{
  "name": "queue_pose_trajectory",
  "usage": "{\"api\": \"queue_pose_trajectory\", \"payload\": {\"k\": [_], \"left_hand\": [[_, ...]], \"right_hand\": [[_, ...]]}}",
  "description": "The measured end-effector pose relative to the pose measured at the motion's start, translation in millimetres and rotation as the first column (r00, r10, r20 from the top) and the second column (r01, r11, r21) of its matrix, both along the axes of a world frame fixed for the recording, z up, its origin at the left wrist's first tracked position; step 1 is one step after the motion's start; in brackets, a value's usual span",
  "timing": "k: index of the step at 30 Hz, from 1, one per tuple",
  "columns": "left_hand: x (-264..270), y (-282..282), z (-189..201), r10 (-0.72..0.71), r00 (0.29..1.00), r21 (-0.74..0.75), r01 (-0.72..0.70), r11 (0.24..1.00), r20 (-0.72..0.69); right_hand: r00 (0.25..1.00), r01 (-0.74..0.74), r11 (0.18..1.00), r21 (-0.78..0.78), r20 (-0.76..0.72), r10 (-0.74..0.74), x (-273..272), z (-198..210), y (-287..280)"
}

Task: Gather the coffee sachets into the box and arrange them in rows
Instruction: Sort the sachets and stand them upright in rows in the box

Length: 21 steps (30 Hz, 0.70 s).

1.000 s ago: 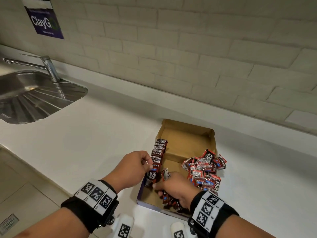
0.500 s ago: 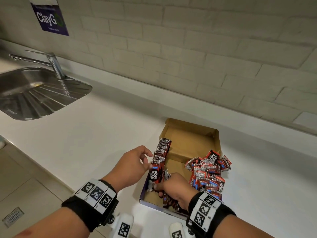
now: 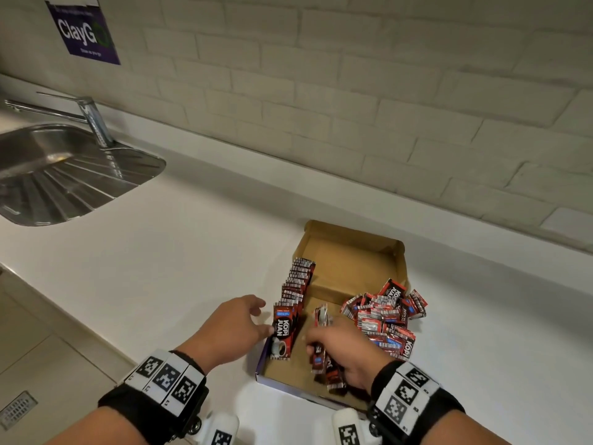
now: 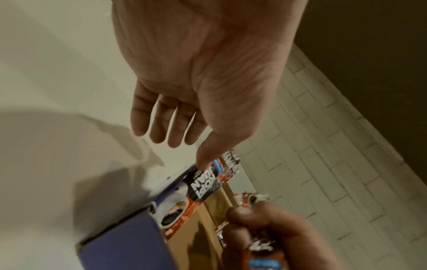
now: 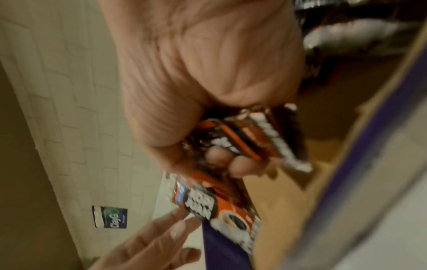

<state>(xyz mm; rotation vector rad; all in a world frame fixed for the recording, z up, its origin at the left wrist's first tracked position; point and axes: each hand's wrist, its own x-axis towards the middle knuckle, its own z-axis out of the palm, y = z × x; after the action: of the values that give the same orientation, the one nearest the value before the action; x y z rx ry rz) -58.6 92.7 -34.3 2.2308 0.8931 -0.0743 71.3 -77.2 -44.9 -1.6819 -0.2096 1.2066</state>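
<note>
An open cardboard box [image 3: 353, 268] lies on the white counter. A row of red-black coffee sachets [image 3: 296, 284] stands on edge along its left wall, and the front sachet [image 3: 284, 332] faces me. My left hand [image 3: 261, 316] is open beside the box, fingers spread, with its thumb touching that front sachet [image 4: 203, 182]. My right hand [image 3: 316, 342] is inside the box near the front wall and grips a bundle of sachets [image 3: 324, 364], also seen in the right wrist view [image 5: 254, 138]. A loose pile of sachets [image 3: 385, 316] fills the box's right side.
A steel sink with drainer [image 3: 64, 175] and tap [image 3: 93, 123] is at the far left of the counter [image 3: 192, 252]. A tiled wall [image 3: 353, 107] runs behind, with a purple poster [image 3: 83, 33]. The counter edge drops to the floor [image 3: 38, 364] at lower left.
My left hand has opened: its fingers were curled at the row's front sachet and now spread, with only the thumb touching. My right hand keeps its bundle in about the same place.
</note>
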Motion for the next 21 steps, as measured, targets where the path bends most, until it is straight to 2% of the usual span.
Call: {"api": "queue_pose_trajectory", "payload": {"k": [2,4,6,8,10,12,13,15,17,21], "left_hand": [[-2,-1,11,0.051,0.989,0.066,-0.060,0.996,0.136],[-4,-9,29,0.071,0.942,0.114,-0.114,0.987,0.329],[-3,-25,49,-0.006,0.890,0.101,-0.045,0.994,0.456],[-1,-42,64,-0.084,0.875,-0.001,0.096,0.995,0.477],[3,-53,69,-0.148,0.901,-0.080,0.197,0.977,0.407],[7,-57,66,-0.225,0.914,-0.061,0.259,0.964,0.339],[9,-58,64,-0.233,0.908,-0.061,0.270,0.961,0.348],[10,-59,62,-0.144,0.890,-0.192,0.247,0.950,0.432],[13,-59,60,0.030,0.869,-0.393,0.193,0.899,0.495],[14,-53,59,0.152,0.848,-0.481,0.133,0.866,0.507]], "right_hand": [[0.984,0.115,0.979,0.170,-0.154,-0.089,10,15,-7],[0.953,0.200,0.923,0.328,-0.283,-0.106,18,33,-13],[0.952,0.210,0.874,0.438,-0.296,-0.080,24,46,-18],[0.970,0.180,0.846,0.502,-0.236,-0.066,27,54,-21],[0.982,0.146,0.843,0.517,-0.179,-0.060,26,59,-23],[0.988,0.133,0.853,0.505,-0.133,-0.075,23,61,-24],[0.989,0.134,0.852,0.506,-0.123,-0.082,21,62,-24],[0.992,0.122,0.846,0.519,-0.099,-0.082,19,60,-24],[0.992,0.125,0.847,0.516,-0.069,-0.104,17,59,-25],[0.976,0.196,0.852,0.486,-0.016,-0.215,17,60,-28]]}}
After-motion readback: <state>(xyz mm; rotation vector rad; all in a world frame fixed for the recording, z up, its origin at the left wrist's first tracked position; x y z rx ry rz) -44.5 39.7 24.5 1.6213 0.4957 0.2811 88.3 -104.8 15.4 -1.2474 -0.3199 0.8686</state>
